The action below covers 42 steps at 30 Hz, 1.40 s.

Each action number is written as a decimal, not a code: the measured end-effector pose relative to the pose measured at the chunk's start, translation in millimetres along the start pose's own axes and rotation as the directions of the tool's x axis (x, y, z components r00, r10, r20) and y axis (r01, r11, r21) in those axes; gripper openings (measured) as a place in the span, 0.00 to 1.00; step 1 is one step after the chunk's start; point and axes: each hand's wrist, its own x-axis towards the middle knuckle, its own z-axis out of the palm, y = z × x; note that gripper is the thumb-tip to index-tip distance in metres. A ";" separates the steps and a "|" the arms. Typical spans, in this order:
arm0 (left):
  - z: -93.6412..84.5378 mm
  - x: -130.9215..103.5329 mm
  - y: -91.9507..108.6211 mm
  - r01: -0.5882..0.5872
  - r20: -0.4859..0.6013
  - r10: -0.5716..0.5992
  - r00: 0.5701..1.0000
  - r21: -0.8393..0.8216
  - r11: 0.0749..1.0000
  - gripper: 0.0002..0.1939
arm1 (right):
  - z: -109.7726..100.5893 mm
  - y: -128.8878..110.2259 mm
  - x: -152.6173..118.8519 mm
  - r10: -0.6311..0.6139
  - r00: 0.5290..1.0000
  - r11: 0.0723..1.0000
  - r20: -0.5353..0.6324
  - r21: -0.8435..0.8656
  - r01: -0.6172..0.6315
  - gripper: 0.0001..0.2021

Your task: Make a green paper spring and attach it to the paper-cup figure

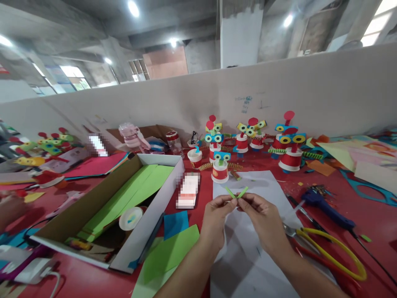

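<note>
Between my fingertips is a narrow green paper strip, bent so its two ends rise in a V. My left hand pinches it from the left, and my right hand pinches it from the right. Both hands are over a white paper sheet. Just beyond them stands a paper-cup robot figure with a blue eye piece and coiled paper arms. To the right of my right hand lie scissors with yellow and red handles and a blue glue gun.
A white box with green card sheets stands at left. Blue paper and green paper lie before it. More cup figures line the back by the partition wall. Another person's hand shows at far left.
</note>
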 end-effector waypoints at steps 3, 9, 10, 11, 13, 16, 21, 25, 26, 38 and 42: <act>-2.2 1.2 -3.5 -0.104 -0.034 0.110 0.993 0.143 0.984 0.11 | 0.2 1.9 2.1 0.062 0.998 0.995 0.012 0.083 -0.062 0.12; -1.1 0.2 -2.0 -0.150 -0.038 0.162 0.986 0.215 0.965 0.06 | -1.5 4.1 3.2 0.092 0.995 0.989 0.033 0.110 -0.095 0.13; -0.6 -0.1 -1.1 -0.157 -0.040 0.169 0.985 0.217 0.963 0.05 | -2.0 3.9 3.5 0.094 0.995 0.989 0.037 0.111 -0.098 0.13; -0.2 -0.3 -0.1 -0.158 -0.038 0.170 0.985 0.215 0.964 0.05 | -2.5 3.4 3.9 0.093 0.995 0.989 0.039 0.114 -0.097 0.13; -0.1 -0.2 2.7 -0.131 -0.009 0.135 0.991 0.185 0.974 0.06 | -3.4 1.7 4.8 0.092 0.995 0.988 0.042 0.122 -0.096 0.12; -1.9 1.1 8.5 -0.043 0.095 0.032 0.995 0.112 0.993 0.11 | -4.9 -1.6 6.5 0.119 0.992 0.983 0.047 0.131 -0.125 0.13; -5.9 3.6 17.3 0.040 0.165 -0.060 0.985 0.119 0.992 0.10 | -6.1 -6.2 8.2 0.161 0.986 0.981 0.040 0.106 -0.164 0.13; -6.4 3.9 18.2 0.075 0.167 -0.094 0.981 0.120 0.990 0.11 | -5.7 -6.6 7.5 0.147 0.988 0.986 0.052 0.076 -0.151 0.11; -6.2 3.8 17.8 0.087 0.166 -0.106 0.980 0.117 0.989 0.11 | -5.9 -6.0 7.5 0.143 0.988 0.987 0.059 0.071 -0.147 0.10; -6.7 5.1 14.2 0.128 0.149 -0.136 0.979 0.062 0.990 0.08 | -8.2 3.1 7.3 0.078 0.994 0.997 0.082 -0.035 -0.075 0.09; -5.8 4.0 15.3 0.132 0.139 -0.141 0.980 0.070 0.989 0.08 | -8.9 2.8 5.9 0.034 0.996 0.996 0.088 -0.091 -0.026 0.09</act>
